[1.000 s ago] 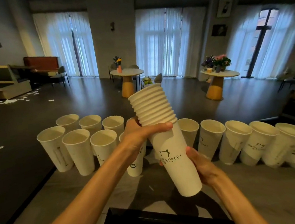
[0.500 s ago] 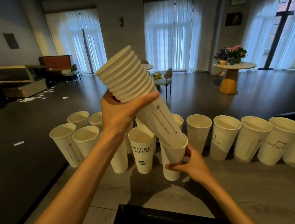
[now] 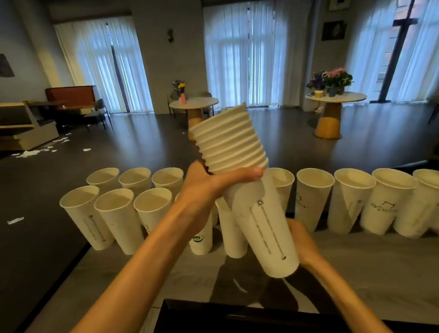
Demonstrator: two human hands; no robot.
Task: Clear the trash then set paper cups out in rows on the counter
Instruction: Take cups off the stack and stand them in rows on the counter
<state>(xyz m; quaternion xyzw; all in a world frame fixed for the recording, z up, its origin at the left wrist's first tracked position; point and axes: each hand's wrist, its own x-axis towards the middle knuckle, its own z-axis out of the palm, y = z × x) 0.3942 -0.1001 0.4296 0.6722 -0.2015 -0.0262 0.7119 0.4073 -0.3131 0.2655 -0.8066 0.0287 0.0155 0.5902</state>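
I hold a nested stack of white paper cups (image 3: 244,185) tilted over the grey counter (image 3: 381,271). My left hand (image 3: 210,191) grips it just under the ribbed rims. Behind the stack's bottom cup, my right hand (image 3: 303,241) is wrapped around its lower end. Several single cups stand in rows along the counter's far edge: a double row at the left (image 3: 116,215) and a single row at the right (image 3: 349,202). One cup (image 3: 232,231) stands just left of the stack's base, beside a cup with a green logo (image 3: 201,242).
A dark box edge (image 3: 226,322) lies at the counter's near side, under my arms. Beyond the counter is a dark floor with paper scraps (image 3: 36,151) at the far left. Two round tables with flowers (image 3: 194,107) (image 3: 336,103) stand farther back.
One cup came off the stack's bottom and now stands on the counter in the front row. The stack swung back toward upright, and my right hand returned to its lower end.
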